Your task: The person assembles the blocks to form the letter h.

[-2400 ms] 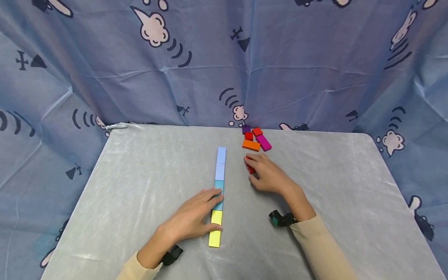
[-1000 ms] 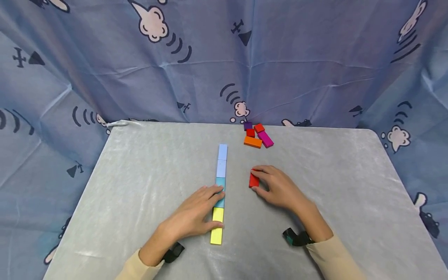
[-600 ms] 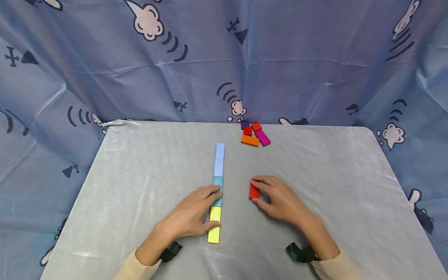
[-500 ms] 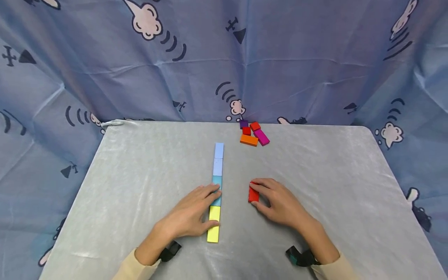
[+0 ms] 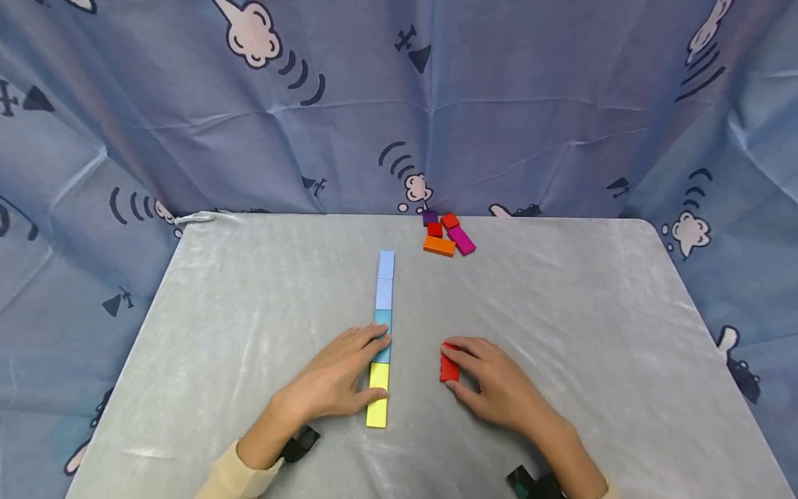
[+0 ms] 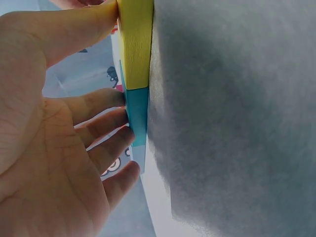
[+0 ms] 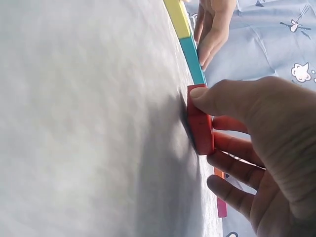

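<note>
Right hand (image 5: 499,388) pinches red block (image 5: 449,366), now farther from table's (image 5: 592,312) back edge, alongside block row (image 5: 382,356); lift unclear. Left hand (image 5: 337,374) spread, touching row.

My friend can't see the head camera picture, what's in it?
A person's right hand holds a red block, apart from a straight row of yellow, teal and light-blue blocks that the left hand touches. Five more blocks lie farther back on the grey table, before a blue curtain.
</note>
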The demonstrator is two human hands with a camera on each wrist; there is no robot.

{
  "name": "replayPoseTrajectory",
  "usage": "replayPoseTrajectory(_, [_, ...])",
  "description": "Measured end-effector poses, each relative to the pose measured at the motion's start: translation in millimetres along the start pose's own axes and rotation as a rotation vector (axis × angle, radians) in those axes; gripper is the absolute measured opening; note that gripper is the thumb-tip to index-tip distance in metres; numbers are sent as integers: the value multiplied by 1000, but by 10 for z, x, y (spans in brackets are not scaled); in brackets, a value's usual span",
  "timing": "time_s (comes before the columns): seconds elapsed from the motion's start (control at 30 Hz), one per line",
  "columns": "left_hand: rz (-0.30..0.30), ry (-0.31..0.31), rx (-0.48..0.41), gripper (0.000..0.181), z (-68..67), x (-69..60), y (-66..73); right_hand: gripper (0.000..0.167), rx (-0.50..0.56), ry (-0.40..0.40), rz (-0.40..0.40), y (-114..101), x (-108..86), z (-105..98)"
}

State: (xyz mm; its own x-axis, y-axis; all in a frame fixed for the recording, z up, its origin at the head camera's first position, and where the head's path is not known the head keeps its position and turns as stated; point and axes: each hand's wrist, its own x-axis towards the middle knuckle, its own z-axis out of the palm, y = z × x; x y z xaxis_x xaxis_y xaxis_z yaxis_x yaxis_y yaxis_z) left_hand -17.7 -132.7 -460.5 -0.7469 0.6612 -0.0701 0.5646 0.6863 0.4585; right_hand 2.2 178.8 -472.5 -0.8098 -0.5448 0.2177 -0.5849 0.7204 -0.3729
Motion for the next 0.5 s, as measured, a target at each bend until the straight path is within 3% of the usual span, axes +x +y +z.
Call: replayPoseTrajectory(0.5, [-1,2,-16,81,21,-7,-5,56,-3,89,-72,-206,-264,89])
